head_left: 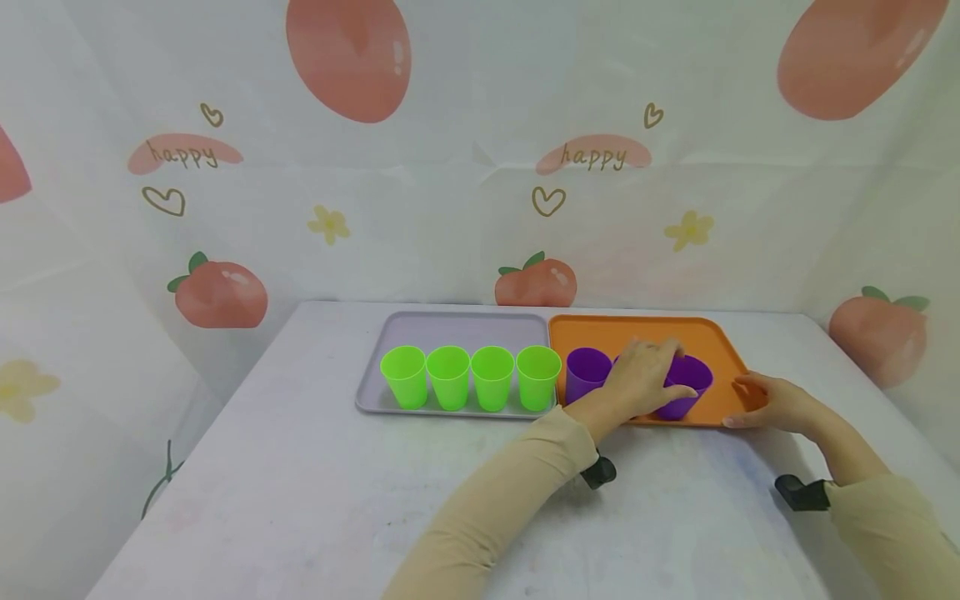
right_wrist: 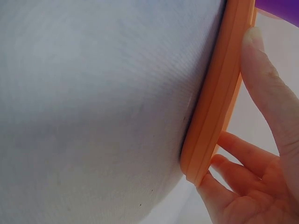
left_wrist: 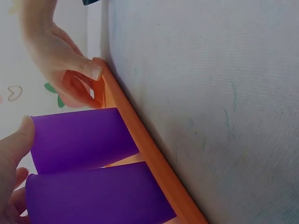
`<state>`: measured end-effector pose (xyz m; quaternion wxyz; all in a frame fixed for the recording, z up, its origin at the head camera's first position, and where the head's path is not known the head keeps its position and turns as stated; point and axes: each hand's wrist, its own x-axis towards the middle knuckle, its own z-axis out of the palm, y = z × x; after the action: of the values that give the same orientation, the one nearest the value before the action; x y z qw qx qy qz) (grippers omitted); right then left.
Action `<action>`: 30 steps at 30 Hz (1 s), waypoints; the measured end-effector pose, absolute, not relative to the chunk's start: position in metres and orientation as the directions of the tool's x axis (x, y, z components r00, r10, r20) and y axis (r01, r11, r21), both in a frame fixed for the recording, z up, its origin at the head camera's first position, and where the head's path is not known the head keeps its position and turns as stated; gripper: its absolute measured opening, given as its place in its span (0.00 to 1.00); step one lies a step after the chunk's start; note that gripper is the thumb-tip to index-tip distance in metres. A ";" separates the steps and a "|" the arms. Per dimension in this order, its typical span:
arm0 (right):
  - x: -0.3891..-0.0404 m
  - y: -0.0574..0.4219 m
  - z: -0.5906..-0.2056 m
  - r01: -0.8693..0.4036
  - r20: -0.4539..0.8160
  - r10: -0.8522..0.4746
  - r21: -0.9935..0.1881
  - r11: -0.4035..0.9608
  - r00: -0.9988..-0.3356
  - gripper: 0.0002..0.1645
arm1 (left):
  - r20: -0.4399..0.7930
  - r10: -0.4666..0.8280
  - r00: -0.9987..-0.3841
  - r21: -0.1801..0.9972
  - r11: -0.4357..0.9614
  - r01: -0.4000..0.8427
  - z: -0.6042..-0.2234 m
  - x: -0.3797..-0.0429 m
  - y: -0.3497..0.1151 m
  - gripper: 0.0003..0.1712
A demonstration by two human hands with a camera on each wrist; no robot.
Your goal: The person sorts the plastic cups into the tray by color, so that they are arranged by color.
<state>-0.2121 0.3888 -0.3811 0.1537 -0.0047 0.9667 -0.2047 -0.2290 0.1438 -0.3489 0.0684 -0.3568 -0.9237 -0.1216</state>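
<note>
Several purple cups stand in a row along the front of the orange tray [head_left: 720, 350]. My left hand [head_left: 642, 372] reaches over the row and holds the rightmost purple cup [head_left: 678, 408] at its rim, thumb on the near side. In the left wrist view, that thumb lies at the rim of the upper purple cup [left_wrist: 84, 140], with a second purple cup [left_wrist: 98, 196] beside it. The left hand partly hides the middle of the row. My right hand [head_left: 780, 406] grips the tray's front right corner, thumb along the front rim and fingers round the side.
To the left, a grey tray [head_left: 465, 325] adjoins the orange one and bears a row of several bright green cups [head_left: 492, 379]. Both trays lie on a white-covered table [head_left: 300, 500]. A fruit-patterned curtain [head_left: 450, 183] hangs behind.
</note>
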 end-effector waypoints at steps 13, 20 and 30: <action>-0.212 0.388 -0.381 0.054 -0.296 -0.073 -0.400 0.915 -0.953 0.63 | 0.253 0.662 -0.706 0.272 0.651 0.708 -0.347 -0.228 0.131 0.29; -0.213 0.387 -0.380 0.050 -0.299 -0.074 -0.388 0.920 -0.951 0.65 | 0.295 0.686 -0.665 0.310 0.590 0.745 -0.345 -0.217 0.114 0.26; -0.212 0.387 -0.379 0.049 -0.294 -0.075 -0.393 0.918 -0.953 0.65 | 0.334 0.687 -0.646 0.388 0.524 0.758 -0.344 -0.195 0.071 0.26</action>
<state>-0.2124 0.3869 -0.3793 0.1537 -0.0069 0.9673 -0.2019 -0.1947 0.0711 -0.3443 0.0696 -0.4150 -0.8702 -0.2563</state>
